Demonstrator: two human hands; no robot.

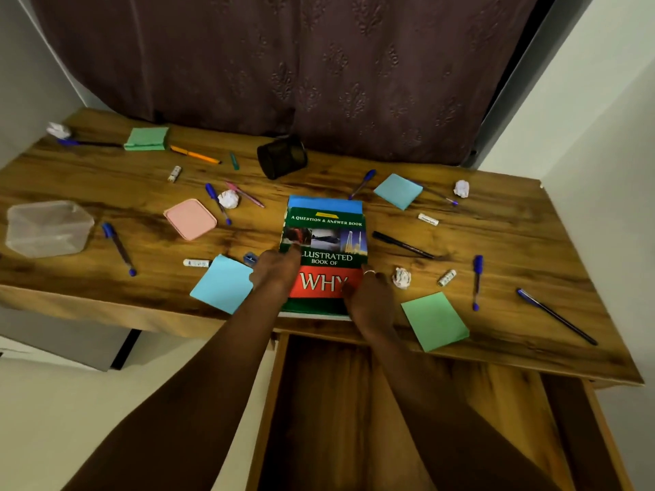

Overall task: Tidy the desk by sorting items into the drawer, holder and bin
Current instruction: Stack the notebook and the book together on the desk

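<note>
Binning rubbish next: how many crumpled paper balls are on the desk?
4 paper balls: far-left corner, centre-left, far right, near right. Others may be hidden.

A green-and-red book is lying flat at the worktop's front edge, just above the wooden drawer, which is standing open. The mesh holder is lying on its side near the back, with pens, paper balls and sticky pads lying scattered around.
</note>
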